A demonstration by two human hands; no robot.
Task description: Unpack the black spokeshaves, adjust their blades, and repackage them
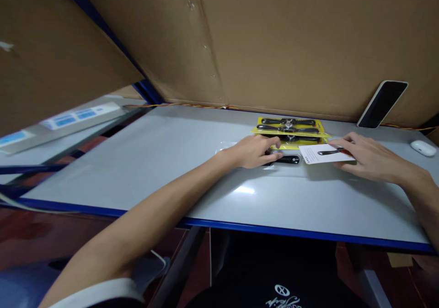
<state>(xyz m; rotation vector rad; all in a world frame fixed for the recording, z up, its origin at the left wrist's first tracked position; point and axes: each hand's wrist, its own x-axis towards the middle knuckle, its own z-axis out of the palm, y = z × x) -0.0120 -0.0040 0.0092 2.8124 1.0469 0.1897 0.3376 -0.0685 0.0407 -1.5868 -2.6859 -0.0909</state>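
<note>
My left hand (pixel 255 151) is curled over the middle of a black-handled tool (pixel 290 160), which looks like a spokeshave, lying in a clear plastic blister shell (pixel 224 144) on the table. Its fingers hide most of the tool; one black handle end shows to the right. My right hand (pixel 366 157) pinches a white printed card (pixel 315 154) by its right side, tilted above the table just right of the tool. The card bears small text and a picture of a black handle. Behind both hands lie several packed spokeshaves (pixel 288 129) on yellow backing cards, overlapping each other.
The grey table (pixel 154 161) has a blue front edge. A phone (pixel 382 103) leans against the cardboard wall (pixel 291 47) at the back right. A white mouse (pixel 423 148) sits at the far right. Beyond the left side lies a power strip (pixel 82 116).
</note>
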